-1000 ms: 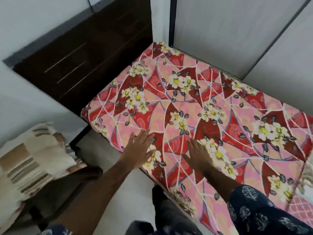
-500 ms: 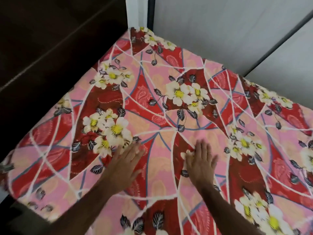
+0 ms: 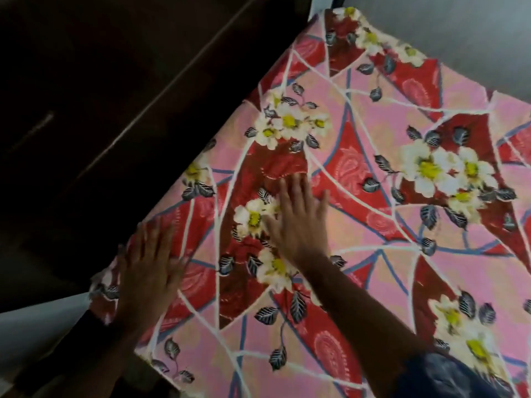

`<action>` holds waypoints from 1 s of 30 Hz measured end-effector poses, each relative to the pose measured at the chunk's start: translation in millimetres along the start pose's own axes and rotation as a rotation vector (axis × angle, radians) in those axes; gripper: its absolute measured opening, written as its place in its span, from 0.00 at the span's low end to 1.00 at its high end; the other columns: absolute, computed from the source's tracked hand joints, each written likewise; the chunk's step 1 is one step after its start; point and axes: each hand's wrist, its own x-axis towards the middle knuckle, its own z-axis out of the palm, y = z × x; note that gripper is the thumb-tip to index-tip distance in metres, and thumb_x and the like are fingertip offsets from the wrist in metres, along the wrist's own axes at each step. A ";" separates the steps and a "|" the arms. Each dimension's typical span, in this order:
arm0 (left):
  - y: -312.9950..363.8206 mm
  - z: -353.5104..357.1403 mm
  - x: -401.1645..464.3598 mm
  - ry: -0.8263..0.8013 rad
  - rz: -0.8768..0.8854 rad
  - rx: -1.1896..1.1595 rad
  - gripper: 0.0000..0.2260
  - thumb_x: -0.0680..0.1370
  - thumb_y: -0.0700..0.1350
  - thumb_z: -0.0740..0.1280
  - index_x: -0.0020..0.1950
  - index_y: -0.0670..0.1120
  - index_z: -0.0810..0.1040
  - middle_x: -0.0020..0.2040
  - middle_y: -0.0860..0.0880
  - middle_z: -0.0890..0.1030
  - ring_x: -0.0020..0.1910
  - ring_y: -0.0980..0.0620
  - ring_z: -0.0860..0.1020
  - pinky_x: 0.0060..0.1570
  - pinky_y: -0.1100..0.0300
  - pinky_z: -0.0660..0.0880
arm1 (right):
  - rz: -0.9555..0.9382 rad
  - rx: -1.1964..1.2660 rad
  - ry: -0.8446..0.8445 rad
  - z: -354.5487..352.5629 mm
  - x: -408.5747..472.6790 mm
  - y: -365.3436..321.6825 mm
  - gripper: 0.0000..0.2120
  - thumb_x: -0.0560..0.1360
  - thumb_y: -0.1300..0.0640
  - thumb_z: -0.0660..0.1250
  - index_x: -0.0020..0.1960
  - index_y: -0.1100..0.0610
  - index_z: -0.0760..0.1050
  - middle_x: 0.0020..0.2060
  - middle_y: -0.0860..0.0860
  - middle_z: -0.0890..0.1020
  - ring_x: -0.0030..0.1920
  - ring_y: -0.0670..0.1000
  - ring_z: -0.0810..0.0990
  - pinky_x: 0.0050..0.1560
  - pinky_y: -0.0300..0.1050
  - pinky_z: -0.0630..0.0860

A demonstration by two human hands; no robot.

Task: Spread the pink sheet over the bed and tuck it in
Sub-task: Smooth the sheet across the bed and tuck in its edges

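A dark patterned sleeve covers the right arm at the bottom edge. The pink sheet lies spread over the bed. Left hand presses flat near its corner, fingers straight; right hand lies flat further in, fingers straight. Beyond stands a dark wooden headboard, then a grey wall

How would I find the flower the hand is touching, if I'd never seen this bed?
Start at the pink sheet covering the bed, beside the dark wooden headboard. Find the right hand lying flat in the middle. Just left of its fingers sits one white flower with a yellow centre, alone, while other flowers bunch together.
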 end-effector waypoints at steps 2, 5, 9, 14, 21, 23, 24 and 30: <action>-24.7 0.3 -4.4 0.031 -0.104 -0.155 0.34 0.80 0.65 0.45 0.82 0.48 0.55 0.80 0.42 0.60 0.76 0.36 0.63 0.70 0.35 0.62 | -0.150 -0.015 -0.020 8.5 15.5 -54.1 0.37 0.81 0.33 0.45 0.82 0.55 0.49 0.81 0.57 0.50 0.81 0.59 0.45 0.75 0.70 0.45; -55.4 3.4 -10.8 0.032 -0.256 -0.378 0.34 0.78 0.68 0.47 0.80 0.52 0.58 0.71 0.42 0.71 0.64 0.41 0.75 0.60 0.39 0.73 | -0.394 -0.053 -0.062 15.7 21.9 -114.7 0.38 0.81 0.34 0.49 0.82 0.56 0.50 0.81 0.58 0.50 0.81 0.60 0.44 0.74 0.71 0.46; -78.9 5.2 -20.9 -0.026 -0.341 -0.553 0.34 0.76 0.74 0.46 0.75 0.57 0.63 0.64 0.45 0.76 0.52 0.51 0.80 0.47 0.49 0.79 | -0.789 -0.116 -0.148 25.2 -1.7 -156.4 0.34 0.82 0.37 0.47 0.81 0.55 0.52 0.80 0.57 0.54 0.80 0.61 0.48 0.74 0.70 0.47; -69.3 -4.6 -22.3 0.212 -0.064 -0.413 0.22 0.84 0.50 0.55 0.77 0.47 0.65 0.77 0.46 0.66 0.73 0.47 0.68 0.68 0.43 0.71 | -1.313 -0.160 -0.242 24.1 -92.4 -155.2 0.33 0.81 0.39 0.54 0.81 0.53 0.53 0.81 0.56 0.54 0.81 0.59 0.49 0.75 0.70 0.48; -79.4 16.6 -5.3 0.059 -0.107 -0.455 0.29 0.81 0.64 0.48 0.81 0.56 0.53 0.76 0.46 0.67 0.71 0.46 0.71 0.63 0.45 0.72 | -0.602 0.039 -0.096 11.0 -26.5 -87.9 0.30 0.83 0.46 0.53 0.81 0.55 0.53 0.81 0.55 0.54 0.81 0.57 0.51 0.75 0.72 0.51; -83.3 18.0 -10.4 0.061 -0.224 -0.523 0.29 0.80 0.66 0.48 0.79 0.56 0.60 0.70 0.46 0.74 0.64 0.47 0.76 0.57 0.49 0.74 | -0.436 0.134 -0.041 0.2 23.7 -81.4 0.29 0.83 0.46 0.54 0.81 0.56 0.54 0.80 0.56 0.57 0.80 0.57 0.55 0.76 0.70 0.52; -85.0 17.8 -12.3 0.073 -0.235 -0.519 0.28 0.80 0.66 0.49 0.77 0.54 0.63 0.67 0.46 0.76 0.62 0.47 0.77 0.55 0.49 0.75 | -0.387 0.191 0.001 -6.6 46.8 -84.6 0.29 0.83 0.47 0.56 0.80 0.55 0.56 0.79 0.56 0.59 0.78 0.58 0.59 0.76 0.67 0.55; -84.8 10.4 -10.7 0.258 -0.134 -0.237 0.19 0.82 0.57 0.56 0.55 0.44 0.76 0.48 0.45 0.82 0.43 0.48 0.81 0.39 0.58 0.72 | -0.575 0.195 -0.127 -31.9 154.3 -112.4 0.16 0.74 0.54 0.72 0.61 0.51 0.80 0.58 0.53 0.78 0.57 0.56 0.76 0.56 0.55 0.77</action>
